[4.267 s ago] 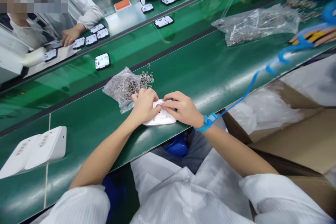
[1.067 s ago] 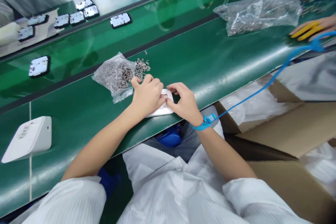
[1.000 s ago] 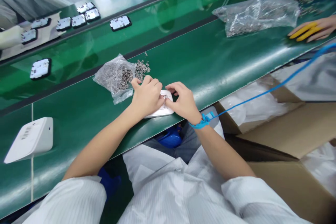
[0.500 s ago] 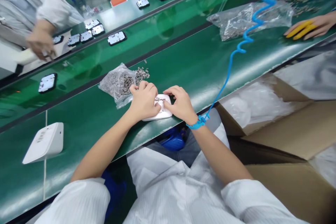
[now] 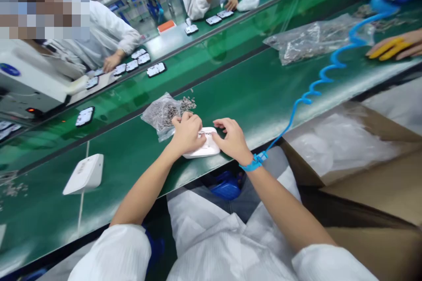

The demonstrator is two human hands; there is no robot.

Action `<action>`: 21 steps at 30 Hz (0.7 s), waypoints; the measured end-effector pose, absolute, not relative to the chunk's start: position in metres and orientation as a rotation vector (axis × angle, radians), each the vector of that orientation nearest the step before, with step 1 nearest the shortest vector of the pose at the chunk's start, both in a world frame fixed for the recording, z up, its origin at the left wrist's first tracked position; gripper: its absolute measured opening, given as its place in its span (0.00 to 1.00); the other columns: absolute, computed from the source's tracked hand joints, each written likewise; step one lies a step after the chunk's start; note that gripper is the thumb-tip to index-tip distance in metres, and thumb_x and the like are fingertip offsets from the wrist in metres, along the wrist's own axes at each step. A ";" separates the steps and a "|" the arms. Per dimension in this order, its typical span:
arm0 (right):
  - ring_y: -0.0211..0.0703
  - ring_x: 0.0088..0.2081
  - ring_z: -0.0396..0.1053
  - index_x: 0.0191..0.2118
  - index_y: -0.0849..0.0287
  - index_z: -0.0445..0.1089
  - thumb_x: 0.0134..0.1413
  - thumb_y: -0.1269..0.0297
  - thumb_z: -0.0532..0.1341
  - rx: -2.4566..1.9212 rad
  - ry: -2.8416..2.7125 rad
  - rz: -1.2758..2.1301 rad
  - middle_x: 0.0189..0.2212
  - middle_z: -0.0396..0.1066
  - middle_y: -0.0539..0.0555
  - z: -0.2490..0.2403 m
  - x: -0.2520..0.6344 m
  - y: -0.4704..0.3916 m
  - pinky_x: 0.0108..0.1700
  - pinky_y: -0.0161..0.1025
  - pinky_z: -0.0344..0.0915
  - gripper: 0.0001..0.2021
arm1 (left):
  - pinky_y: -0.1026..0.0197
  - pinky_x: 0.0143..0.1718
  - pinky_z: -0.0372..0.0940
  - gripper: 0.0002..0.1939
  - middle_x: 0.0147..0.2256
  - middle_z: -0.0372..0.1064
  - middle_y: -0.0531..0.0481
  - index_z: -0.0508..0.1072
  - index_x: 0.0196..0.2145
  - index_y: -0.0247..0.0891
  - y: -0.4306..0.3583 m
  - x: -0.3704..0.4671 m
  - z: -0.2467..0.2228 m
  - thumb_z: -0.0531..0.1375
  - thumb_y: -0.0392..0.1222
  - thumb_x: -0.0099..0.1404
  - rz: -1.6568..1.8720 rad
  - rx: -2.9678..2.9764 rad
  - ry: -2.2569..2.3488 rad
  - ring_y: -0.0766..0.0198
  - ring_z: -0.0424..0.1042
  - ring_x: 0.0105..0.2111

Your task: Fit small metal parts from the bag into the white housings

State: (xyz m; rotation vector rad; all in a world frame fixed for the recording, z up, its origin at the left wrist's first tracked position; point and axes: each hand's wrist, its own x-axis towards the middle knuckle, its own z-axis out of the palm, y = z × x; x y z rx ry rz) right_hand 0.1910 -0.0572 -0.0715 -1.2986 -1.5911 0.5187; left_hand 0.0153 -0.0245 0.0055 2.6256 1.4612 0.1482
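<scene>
A white plastic housing (image 5: 207,148) with rounded corners lies on the green bench in front of me. My left hand (image 5: 188,134) grips its left side, fingers bent and thumb on the top face. On the right side, my right hand (image 5: 231,139) has its thumb at the housing, while its other fingers are bent and raised clear of it. What lies under the thumbs is too small to make out. Just beyond my left hand is a clear plastic bag (image 5: 161,112) of small metal parts, some spilled out as a loose pile (image 5: 187,104).
A second white housing (image 5: 86,173) stands at left. A blue coiled cord (image 5: 329,72) runs from my right wristband (image 5: 253,162). Another clear bag (image 5: 306,39) lies near a co-worker's hand (image 5: 392,47). An open carton (image 5: 365,184) stands at right. Black-edged units (image 5: 156,69) line the far side.
My view has turned, so the bench appears shifted right and lower. My right fingers have lifted from the housing's far edge. The left co-worker's hand now rests among the black-edged units.
</scene>
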 end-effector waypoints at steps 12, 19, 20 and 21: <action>0.50 0.38 0.72 0.42 0.56 0.73 0.57 0.57 0.63 -1.318 -1.386 0.563 0.38 0.75 0.58 -0.084 0.197 -0.060 0.42 0.50 0.70 0.11 | 0.44 0.50 0.53 0.06 0.47 0.72 0.38 0.66 0.37 0.40 -0.094 -0.189 0.016 0.56 0.44 0.66 -0.191 1.767 2.616 0.42 0.65 0.53; 0.49 0.33 0.72 0.39 0.56 0.75 0.55 0.50 0.62 -1.378 -1.416 0.619 0.35 0.76 0.58 -0.083 0.201 -0.061 0.39 0.49 0.70 0.15 | 0.41 0.53 0.54 0.12 0.55 0.66 0.32 0.71 0.44 0.37 -0.089 -0.215 0.028 0.57 0.47 0.67 -0.113 1.498 3.013 0.37 0.60 0.57; 0.49 0.31 0.72 0.39 0.55 0.75 0.53 0.49 0.63 -1.407 -1.423 0.658 0.34 0.77 0.58 -0.086 0.205 -0.057 0.36 0.50 0.69 0.16 | 0.43 0.52 0.56 0.12 0.53 0.67 0.34 0.72 0.44 0.38 -0.085 -0.201 0.026 0.57 0.48 0.67 0.024 1.581 3.028 0.39 0.61 0.56; 0.50 0.28 0.71 0.37 0.54 0.75 0.51 0.47 0.64 -1.441 -1.434 0.695 0.31 0.76 0.58 -0.090 0.209 -0.049 0.33 0.51 0.68 0.16 | 0.44 0.52 0.57 0.11 0.51 0.68 0.35 0.72 0.43 0.38 -0.078 -0.186 0.021 0.58 0.47 0.68 0.198 1.715 2.996 0.42 0.63 0.54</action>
